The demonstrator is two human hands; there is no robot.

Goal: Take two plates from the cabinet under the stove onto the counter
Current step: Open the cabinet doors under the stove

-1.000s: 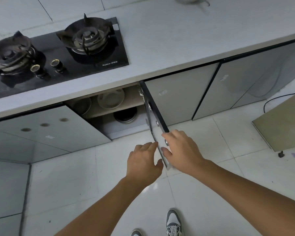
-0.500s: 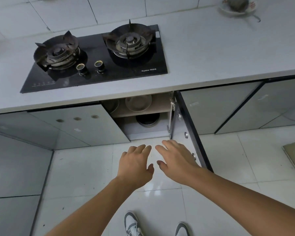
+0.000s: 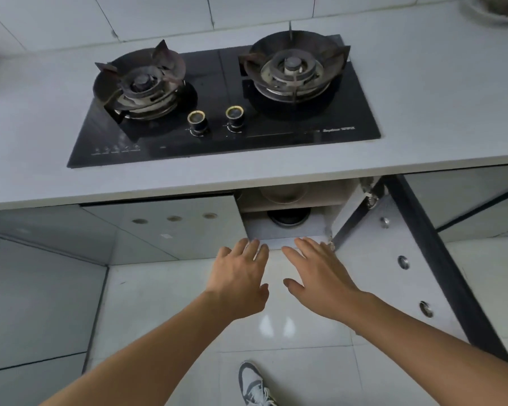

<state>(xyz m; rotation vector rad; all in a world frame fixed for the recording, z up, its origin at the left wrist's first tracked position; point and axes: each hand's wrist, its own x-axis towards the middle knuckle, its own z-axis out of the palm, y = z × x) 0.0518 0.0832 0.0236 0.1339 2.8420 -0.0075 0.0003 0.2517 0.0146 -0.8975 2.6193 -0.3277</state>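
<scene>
— From the head view, what's going on now?

— Both hands have left the cabinet door [image 3: 393, 259]. A second ago the right hand [image 3: 320, 276] was on the door's edge, pulling it out; now the door stands wide open to the right and nobody touches it. So the opening step looks done and the reach is on.

— And the hands themselves?

— The left hand [image 3: 241, 276] and the right one are side by side, palms down, fingers spread and loose, holding nothing. Their fingertips are just at the front lip of the open cabinet [image 3: 285, 230], closer than half a second ago, when they hung well short of it over the floor.

— Where are the plates?

— On the upper shelf under the stove [image 3: 223, 101]. I can see one pale plate [image 3: 285, 193], mostly hidden by the counter [image 3: 437, 92] edge; whether a second lies beside it I cannot tell from here. Below it sits a dark round pan or bowl [image 3: 288, 216].

— Anything else different?

— The view has moved in and centred on the stove, so the shelf shows less than it did.
</scene>
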